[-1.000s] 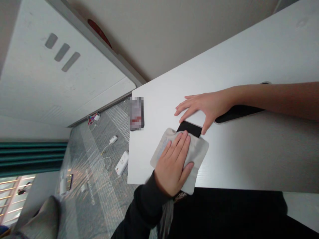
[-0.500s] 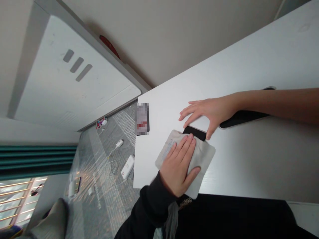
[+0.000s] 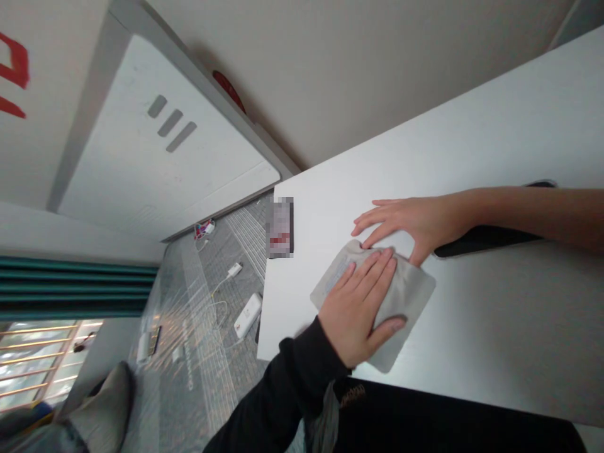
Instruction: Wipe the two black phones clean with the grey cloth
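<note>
A light grey cloth pouch point(image 3: 413, 289) with faint print near its left edge lies on the white table point(image 3: 472, 327). My left hand point(image 3: 361, 308), in a black sleeve, rests flat on the pouch with its fingers stretched out. At the pouch's upper edge, my right hand point(image 3: 401, 223) has its thumb and index finger spread wide, their tips tucked into the mouth. The black flat slab they gripped by its sides is now hidden under the cloth. Beneath my right forearm lies a long black flat object point(image 3: 486, 240), partly covered.
A phone point(image 3: 282, 228) with a blurred screen lies at the table's left end. Beyond that edge, on a grey plastic-covered surface, are a white power bank point(image 3: 248, 316) and cables with a white plug point(image 3: 234, 270). A large white panel point(image 3: 189, 170) stands behind.
The black slab that stuck out of the pouch's mouth has gone inside. My right fingertips have followed it to the cloth's edge. The whole view has shifted slightly.
</note>
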A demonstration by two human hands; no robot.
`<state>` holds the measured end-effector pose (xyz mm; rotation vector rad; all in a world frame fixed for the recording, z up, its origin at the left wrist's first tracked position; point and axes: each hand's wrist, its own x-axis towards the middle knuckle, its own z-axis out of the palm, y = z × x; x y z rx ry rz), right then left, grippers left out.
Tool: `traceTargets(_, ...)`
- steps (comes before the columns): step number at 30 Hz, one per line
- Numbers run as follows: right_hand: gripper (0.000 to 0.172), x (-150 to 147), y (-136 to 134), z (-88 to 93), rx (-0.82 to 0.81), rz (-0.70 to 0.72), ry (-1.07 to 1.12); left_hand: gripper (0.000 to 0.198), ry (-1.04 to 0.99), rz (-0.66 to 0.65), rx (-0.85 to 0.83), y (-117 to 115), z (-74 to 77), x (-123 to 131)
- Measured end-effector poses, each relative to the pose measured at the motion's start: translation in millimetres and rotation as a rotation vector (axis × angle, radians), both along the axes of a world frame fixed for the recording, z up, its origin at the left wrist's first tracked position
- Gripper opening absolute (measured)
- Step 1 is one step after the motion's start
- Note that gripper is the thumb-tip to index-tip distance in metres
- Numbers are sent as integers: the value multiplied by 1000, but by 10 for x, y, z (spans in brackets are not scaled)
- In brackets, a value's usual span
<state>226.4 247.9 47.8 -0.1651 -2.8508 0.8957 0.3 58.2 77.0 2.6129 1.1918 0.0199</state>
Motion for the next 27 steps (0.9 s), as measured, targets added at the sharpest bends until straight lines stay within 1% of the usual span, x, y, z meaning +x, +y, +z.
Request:
traceTargets(3,79,-12,-18,26,-29,15,1,79,68,49,19,-369,27,-228)
traceTargets(4,79,-12,-20,31,-35,19,4,78,82,53,28,-440,32,-272)
traceTargets(5,80,-9,-18,33,-36,19,11,78,90,45,28,-457,34,-284)
traceTargets(6,80,-5,-13,32,-32,18,18,79,88,29,25,-418,31,-262)
traceTargets(7,78,-1,-7,30,-28,15,27,80,77,8,18,-329,22,-211)
traceTargets(10,72,6,-6,31,-47,9,25,81,31,-34,-2,38,-11,-8)
traceTargets(11,72,5,-16,36,-53,8,17,82,28,-37,-5,119,-15,39)
traceTargets(12,73,1,-28,42,-50,6,10,82,34,-35,-2,152,-17,59)
traceTargets(13,74,-7,-40,44,-37,5,3,83,48,-32,12,137,-24,50)
traceTargets(15,75,-33,-48,38,-13,-3,8,86,87,-37,65,11,-59,-49)
traceTargets(16,77,-46,-43,31,-17,-8,20,88,108,-31,108,-64,-83,-117)
traceTargets(18,79,-55,-27,19,-47,-15,46,92,133,-64,159,-160,-108,-209)
traceTargets(20,80,-38,-20,15,-72,-21,45,89,130,-60,138,-135,-79,-172)
traceTargets(24,76,2,-29,27,-76,-8,7,84,65,-3,13,81,-4,39)
traceTargets(25,76,3,-32,30,-75,-1,4,85,62,5,1,84,-6,43)
traceTargets(27,75,-3,-41,32,-79,0,3,87,77,4,30,-25,-41,-30)
